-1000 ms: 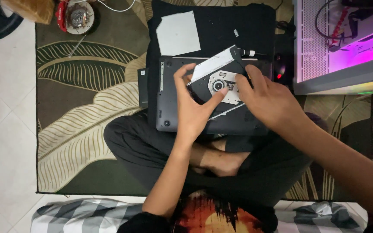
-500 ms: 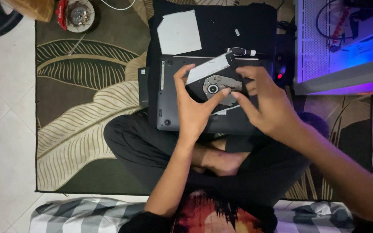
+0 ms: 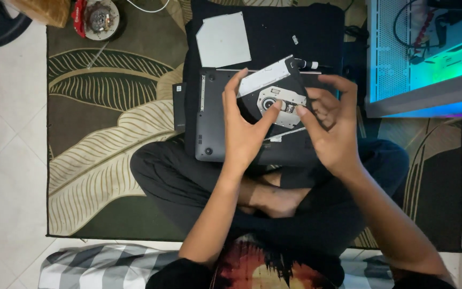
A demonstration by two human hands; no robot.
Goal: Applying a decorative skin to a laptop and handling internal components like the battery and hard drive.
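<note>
A slim optical disc drive [image 3: 276, 96], black with a silver top and a round spindle, is tilted above an upturned dark grey laptop [image 3: 212, 120] that rests on my crossed legs. My left hand [image 3: 244, 126] grips the drive from its left edge, with a fingertip beside the spindle. My right hand [image 3: 332, 128] holds the drive's right side, fingers curled at its edge.
A loose silver rectangular cover plate [image 3: 223, 39] lies on a black mat [image 3: 295, 27] beyond the laptop. A glowing computer case [image 3: 429, 59] stands at the right. A round tin of small parts [image 3: 100, 17] sits at the top left on a leaf-patterned rug [image 3: 97, 134].
The drive has been turned and lifted a little between both hands. My right hand has shifted to its right edge, exposing more of the tray and spindle.
</note>
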